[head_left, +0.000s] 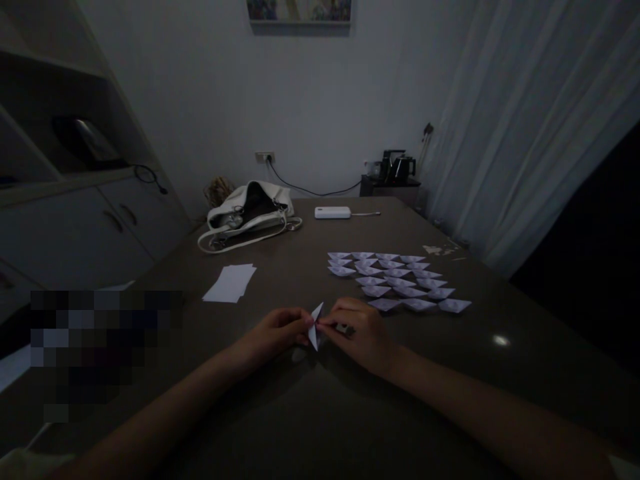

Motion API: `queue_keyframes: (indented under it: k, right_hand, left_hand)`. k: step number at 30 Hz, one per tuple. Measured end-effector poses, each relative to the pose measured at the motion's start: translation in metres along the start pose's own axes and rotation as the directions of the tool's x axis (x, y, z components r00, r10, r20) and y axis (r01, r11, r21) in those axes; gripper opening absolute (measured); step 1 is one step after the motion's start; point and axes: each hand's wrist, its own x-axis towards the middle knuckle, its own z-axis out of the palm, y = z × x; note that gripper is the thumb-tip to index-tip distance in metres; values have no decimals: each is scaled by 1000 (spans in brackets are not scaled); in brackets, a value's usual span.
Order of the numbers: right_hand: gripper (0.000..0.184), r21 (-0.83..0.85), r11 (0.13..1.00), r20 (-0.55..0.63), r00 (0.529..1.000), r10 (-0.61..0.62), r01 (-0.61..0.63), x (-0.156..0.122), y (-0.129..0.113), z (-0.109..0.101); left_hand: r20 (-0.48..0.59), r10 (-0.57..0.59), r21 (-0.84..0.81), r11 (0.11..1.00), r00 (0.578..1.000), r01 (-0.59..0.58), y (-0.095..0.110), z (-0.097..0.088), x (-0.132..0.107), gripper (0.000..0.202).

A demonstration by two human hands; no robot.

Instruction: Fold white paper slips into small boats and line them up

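Note:
A small folded white paper piece [315, 325] stands on edge between my two hands, just above the dark table [310, 413]. My left hand [277, 331] pinches its left side with closed fingers. My right hand [357, 331] pinches its right side, fingers curled. Beyond my right hand lie several finished folded paper boats [397, 280] in rows. A small stack of flat white paper sheets [230, 283] lies to the left of my hands.
A white handbag [247, 215] sits at the far left of the table, a white power bank [333, 213] with a cable beside it. A kettle [397, 167] stands on a low stand behind. Cabinets line the left; a curtain hangs at the right.

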Motion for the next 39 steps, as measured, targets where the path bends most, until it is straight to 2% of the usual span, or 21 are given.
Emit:
queue_keyframes:
  k: [3, 6, 11, 15, 20, 24, 28, 30, 32, 33, 35, 36, 37, 39]
  right_hand:
    - [8, 47, 999, -96, 995, 16, -11, 2, -1, -2]
    - [17, 93, 995, -164, 985, 52, -38, 3, 0, -3]
    - [10, 188, 978, -94, 990, 107, -88, 3, 5, -1]
    - [7, 206, 969, -100, 982, 160, -137, 4, 5, 0]
    - [6, 190, 971, -106, 980, 169, -147, 5, 4, -1]
    - [6, 151, 976, -128, 976, 175, -155, 5, 4, -1]
    - [7, 116, 965, -171, 953, 252, -234, 5, 8, 0]
    - [8, 117, 952, -181, 937, 299, -282, 6, 9, 0]
    - [10, 124, 942, -183, 926, 330, -311, 6, 11, 1]
    - [10, 127, 939, -182, 923, 339, -320, 6, 11, 1]
    - [11, 134, 933, -179, 918, 353, -333, 6, 11, 1]
    - [11, 140, 930, -178, 916, 361, -339, 6, 11, 1]
    - [11, 148, 926, -176, 913, 369, -346, 6, 11, 1]
    - [11, 164, 919, -171, 908, 384, -358, 5, 10, 1]
  left_hand:
    - [-7, 16, -2, 1000, 1000, -16, -4, -4, 2, 33]
    - [17, 14, 31, 999, 1000, -14, -6, -6, 3, 35]
    - [22, 3, 138, 990, 1000, -6, -3, -4, 0, 39]
    - [3, -20, 164, 986, 1000, 19, 0, -2, -3, 38]
    - [-15, -36, 216, 976, 999, 38, 6, 1, -6, 41]
    - [5, 9, 185, 983, 1000, -10, 7, 2, -3, 41]
    - [-33, 22, 106, 994, 999, -19, 4, 2, 0, 43]
    - [-47, 98, 173, 981, 994, -88, 4, 1, -1, 45]
    - [-36, 240, 372, 904, 970, -210, 7, -2, -5, 47]
    - [-14, 333, 509, 814, 943, -279, 9, -3, -7, 49]
    - [115, 469, 729, 559, 876, -395, 14, -6, -10, 31]
    - [167, 501, 782, 458, 849, -424, 16, -7, -11, 23]
    - [193, 525, 808, 394, 829, -438, 18, -8, -11, 16]
    - [215, 549, 827, 337, 807, -450, 21, -10, -11, 9]
